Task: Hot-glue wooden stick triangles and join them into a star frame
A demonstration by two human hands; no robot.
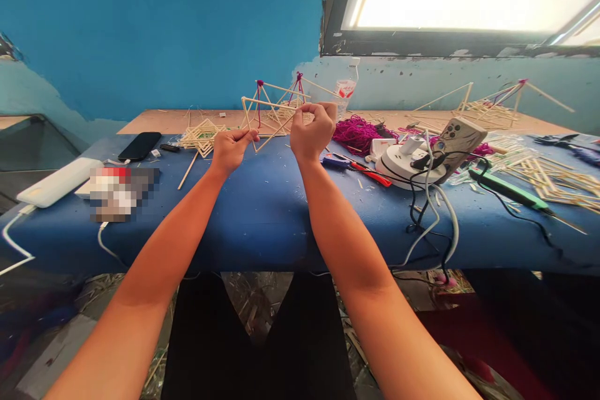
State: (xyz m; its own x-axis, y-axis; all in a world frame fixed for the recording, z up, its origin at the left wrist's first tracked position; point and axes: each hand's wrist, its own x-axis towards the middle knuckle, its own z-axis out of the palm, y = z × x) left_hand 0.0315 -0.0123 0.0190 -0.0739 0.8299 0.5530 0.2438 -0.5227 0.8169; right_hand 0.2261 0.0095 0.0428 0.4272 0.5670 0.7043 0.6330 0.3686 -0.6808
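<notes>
wooden lattices (193, 138) lie stacked on a blue cover (262, 212); beside them, the left hand (233, 149) pinches the left side of a thin stick frame (269, 104), held up over the cover. the right hand (313, 128) pinches its right end. uneven pulling might snap it apart, and the purple string (357, 136) just rightward could snag a corner.

I see through one head-worn camera, looking forward and down over the close forearms (347, 231), across the tabletop (262, 212), to the blue wall (187, 25).
</notes>
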